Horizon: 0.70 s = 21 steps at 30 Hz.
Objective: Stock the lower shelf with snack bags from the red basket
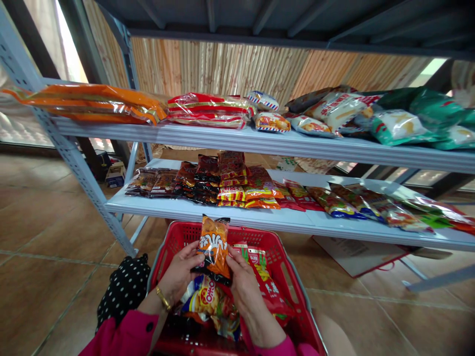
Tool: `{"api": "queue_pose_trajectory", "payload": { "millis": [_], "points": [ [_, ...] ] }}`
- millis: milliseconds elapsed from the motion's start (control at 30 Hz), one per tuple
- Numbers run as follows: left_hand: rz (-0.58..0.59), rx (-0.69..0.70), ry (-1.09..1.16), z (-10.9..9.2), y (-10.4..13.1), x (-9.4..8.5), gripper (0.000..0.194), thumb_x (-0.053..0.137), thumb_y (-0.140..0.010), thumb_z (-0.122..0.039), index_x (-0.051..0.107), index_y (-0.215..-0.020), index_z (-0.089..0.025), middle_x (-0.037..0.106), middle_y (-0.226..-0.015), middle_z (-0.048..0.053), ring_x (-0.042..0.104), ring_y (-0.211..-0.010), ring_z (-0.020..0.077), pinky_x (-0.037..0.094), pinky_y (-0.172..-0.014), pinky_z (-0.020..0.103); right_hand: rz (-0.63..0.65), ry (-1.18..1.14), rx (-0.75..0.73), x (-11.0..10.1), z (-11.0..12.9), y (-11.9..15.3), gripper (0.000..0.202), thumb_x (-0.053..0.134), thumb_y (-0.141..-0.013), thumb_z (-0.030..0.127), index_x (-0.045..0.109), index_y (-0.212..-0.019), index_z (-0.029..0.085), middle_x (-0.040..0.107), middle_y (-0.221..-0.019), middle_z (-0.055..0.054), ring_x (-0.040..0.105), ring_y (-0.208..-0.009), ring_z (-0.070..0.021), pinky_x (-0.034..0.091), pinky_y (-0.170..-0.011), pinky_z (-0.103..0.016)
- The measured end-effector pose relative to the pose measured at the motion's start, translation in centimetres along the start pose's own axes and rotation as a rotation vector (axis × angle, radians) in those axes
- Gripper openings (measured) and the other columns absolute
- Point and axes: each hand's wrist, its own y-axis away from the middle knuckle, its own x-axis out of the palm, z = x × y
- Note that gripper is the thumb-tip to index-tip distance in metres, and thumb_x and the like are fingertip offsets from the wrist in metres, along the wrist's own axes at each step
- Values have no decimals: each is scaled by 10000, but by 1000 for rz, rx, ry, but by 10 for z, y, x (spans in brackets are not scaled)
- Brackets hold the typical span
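An orange and black snack bag (214, 247) is held upright between both hands, above a red basket (272, 241). My left hand (182, 267) grips the bag's left edge, its thumb on the front. On the right edge are the fingers of my right hand (243, 277). Inside the basket, a blue and yellow bag (206, 296) lies below the held one, and red bags (269, 287) lie to the right. The lower shelf (178, 206) just beyond the basket bears stacked dark and orange bags (206, 180).
The upper shelf (129, 132) crosses above, with orange packs (92, 101), red packs (211, 110) and green bags (401, 126). A metal post (74, 163) stands at the left. Dark dotted fabric (124, 289) is beside the basket. A flat box (356, 254) lies under the shelf.
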Motion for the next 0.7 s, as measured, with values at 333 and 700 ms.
{"api": "queue_pose_trajectory", "payload": {
  "millis": [333,700],
  "points": [
    [-36,95,20,-22,-1,-5,507,794,-623,-196,641,-1106,-163,683,-1123,109,681,-851,194,539,-683,283,116,246,26,15,9,6,593,816,-607,435,635,-1137,241,722,-955,-45,661,-833,-208,492,-534,-244],
    [-78,302,8,-70,-10,-12,415,805,-626,-198,603,-987,-165,711,-948,61,665,-807,167,550,-696,281,175,240,-134,63,18,-18,391,862,-519,393,629,-744,175,668,-671,14,590,-591,-115,525,-570,-259]
  ]
}}
